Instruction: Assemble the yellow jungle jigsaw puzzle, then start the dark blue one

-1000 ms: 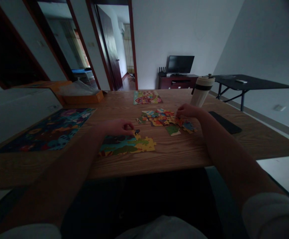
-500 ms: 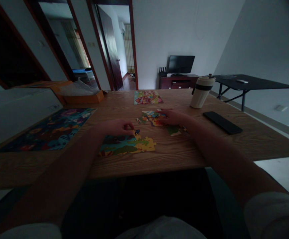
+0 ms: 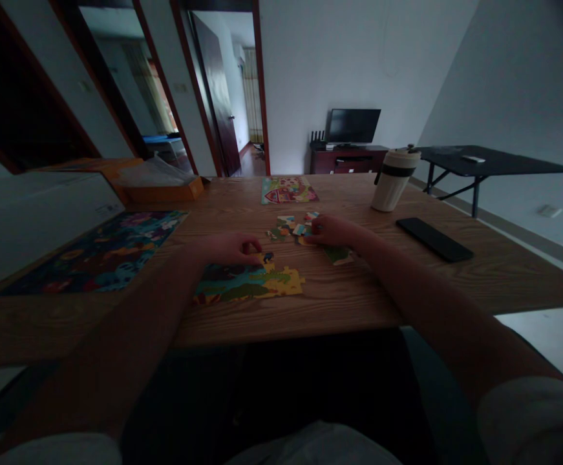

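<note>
My left hand (image 3: 237,248) rests at the upper edge of a partly joined jigsaw puzzle (image 3: 252,284) with green, teal and yellow parts. Its fingers are curled, and their tips meet a yellow puzzle piece (image 3: 268,258) with a dark blue figure. Farther right, my right hand (image 3: 334,231) is closed over a group of loose puzzle pieces (image 3: 285,226), its fingertips pinching at a light-coloured piece (image 3: 301,230). The hand hides part of that piece and some others. Below the right wrist lies a green puzzle piece (image 3: 338,255).
A dark blue picture puzzle (image 3: 101,252) lies at left, beside a white box (image 3: 43,219) and an orange box (image 3: 165,192) with clear plastic. A pink-and-yellow picture sheet (image 3: 289,190) is at the back. A cream tumbler (image 3: 394,181) and a black phone (image 3: 434,239) are at right.
My right hand has gone from fingers spread over the loose pieces to curled and closed, and some pieces under it have shifted. The left hand has stayed almost still.
</note>
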Motion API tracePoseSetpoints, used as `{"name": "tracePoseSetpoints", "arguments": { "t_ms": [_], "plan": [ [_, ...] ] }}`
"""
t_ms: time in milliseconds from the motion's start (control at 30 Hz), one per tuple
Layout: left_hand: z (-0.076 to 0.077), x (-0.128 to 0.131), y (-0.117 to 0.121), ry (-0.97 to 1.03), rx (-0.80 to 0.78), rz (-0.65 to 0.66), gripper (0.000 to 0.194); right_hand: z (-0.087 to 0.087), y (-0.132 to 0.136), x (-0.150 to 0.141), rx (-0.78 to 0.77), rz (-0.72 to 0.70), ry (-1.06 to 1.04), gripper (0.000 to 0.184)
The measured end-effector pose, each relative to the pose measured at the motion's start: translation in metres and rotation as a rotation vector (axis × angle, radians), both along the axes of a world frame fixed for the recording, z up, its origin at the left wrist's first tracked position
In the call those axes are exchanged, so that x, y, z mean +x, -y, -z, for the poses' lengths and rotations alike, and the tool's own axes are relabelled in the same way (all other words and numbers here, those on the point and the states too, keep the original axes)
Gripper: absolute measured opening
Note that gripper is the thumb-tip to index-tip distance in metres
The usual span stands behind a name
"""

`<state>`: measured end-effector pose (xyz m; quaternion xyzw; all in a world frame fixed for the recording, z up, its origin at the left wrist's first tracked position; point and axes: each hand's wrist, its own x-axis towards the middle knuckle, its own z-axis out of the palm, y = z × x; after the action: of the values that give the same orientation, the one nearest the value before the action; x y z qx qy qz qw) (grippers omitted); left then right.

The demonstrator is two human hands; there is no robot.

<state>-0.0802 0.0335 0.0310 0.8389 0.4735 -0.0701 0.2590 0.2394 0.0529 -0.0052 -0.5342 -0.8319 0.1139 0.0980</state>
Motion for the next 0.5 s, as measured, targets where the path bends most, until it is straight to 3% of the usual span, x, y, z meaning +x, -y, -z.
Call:
{"name": "tracePoseSetpoints", "arguments": {
  "t_ms": [200,500],
  "plan": [
    [0.001,0.0,0.001,0.013,0.003,0.012,0.062,0.0,0.001,0.009,0.008,0.071,-0.073,0.03],
    [0.0,0.0,0.001,0.013,-0.016,0.002,0.066,0.013,-0.018,0.037,0.175,0.232,-0.191,0.031]
  ]
}}
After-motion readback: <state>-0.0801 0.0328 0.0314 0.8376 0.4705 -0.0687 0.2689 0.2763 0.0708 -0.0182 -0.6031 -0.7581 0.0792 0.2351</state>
